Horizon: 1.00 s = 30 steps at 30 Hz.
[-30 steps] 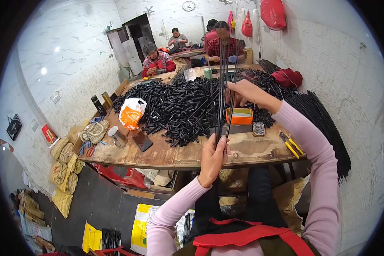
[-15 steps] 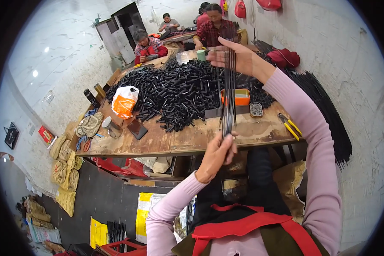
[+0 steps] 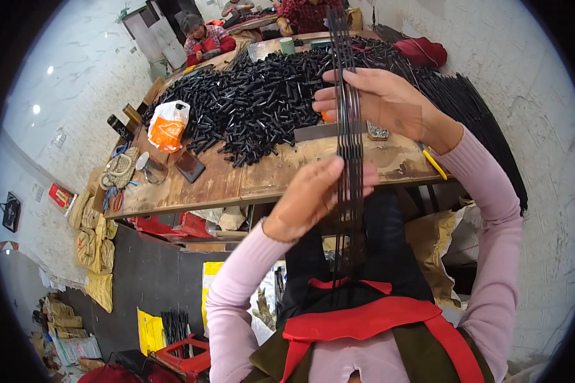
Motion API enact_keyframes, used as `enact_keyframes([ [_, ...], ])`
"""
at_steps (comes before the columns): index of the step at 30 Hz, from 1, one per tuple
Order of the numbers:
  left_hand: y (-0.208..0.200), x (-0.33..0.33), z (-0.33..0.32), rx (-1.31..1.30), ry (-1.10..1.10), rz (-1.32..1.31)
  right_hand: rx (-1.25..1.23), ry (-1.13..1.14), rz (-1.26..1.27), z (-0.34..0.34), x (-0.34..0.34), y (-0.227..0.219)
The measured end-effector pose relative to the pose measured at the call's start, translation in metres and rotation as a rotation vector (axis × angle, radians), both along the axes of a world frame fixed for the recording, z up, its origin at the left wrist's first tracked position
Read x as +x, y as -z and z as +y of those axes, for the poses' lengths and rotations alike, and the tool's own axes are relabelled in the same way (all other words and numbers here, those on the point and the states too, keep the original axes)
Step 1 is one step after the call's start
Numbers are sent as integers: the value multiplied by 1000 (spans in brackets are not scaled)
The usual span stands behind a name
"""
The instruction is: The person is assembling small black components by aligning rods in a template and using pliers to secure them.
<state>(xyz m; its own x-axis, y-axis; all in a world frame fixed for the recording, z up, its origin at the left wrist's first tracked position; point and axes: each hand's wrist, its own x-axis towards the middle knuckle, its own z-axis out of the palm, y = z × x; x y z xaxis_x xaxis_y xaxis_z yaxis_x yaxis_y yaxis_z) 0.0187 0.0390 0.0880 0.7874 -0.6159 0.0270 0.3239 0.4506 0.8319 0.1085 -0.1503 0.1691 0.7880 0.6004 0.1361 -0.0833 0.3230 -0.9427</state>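
Note:
A bundle of long, thin black rods [image 3: 349,137] stands almost upright in front of me, its lower ends hanging over my lap. My left hand [image 3: 308,195] is closed around the lower part of the bundle, thumb toward me and the fingertips showing past the right side. Higher up, my right hand [image 3: 390,102] is beside the rods with its fingers stretched out behind them and its thumb near their front. The rods fan slightly apart toward the top. Beyond them, a big heap of short black tubular pieces [image 3: 255,102] covers much of the wooden table [image 3: 217,188].
On the table are a white-and-orange plastic bag [image 3: 169,127], a phone [image 3: 190,166], a metal cup [image 3: 151,168], a small tin [image 3: 377,131] and yellow-handled pliers [image 3: 435,164]. More long black rods [image 3: 485,121] lie at the right. People work across the table.
Both hands and the rods are nearer to me, and my left hand is higher on the bundle. My right hand has come down alongside the rods. The view has tilted downward.

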Motion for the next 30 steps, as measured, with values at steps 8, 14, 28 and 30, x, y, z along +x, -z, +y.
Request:
enact_keyframes([
  [8,1,2,-10,32,-89,-17,-107,-116,-3,-9,-22,18],
  [14,0,-4,-15,78,-107,-2,-115,-25,-53,-7,-18,15],
  [28,-7,-1,-4,-21,-115,12,-103,-150,46,2,-24,7],
  [30,-13,9,-6,-1,-105,-40,-111,-143,-18,1,-16,2],
])
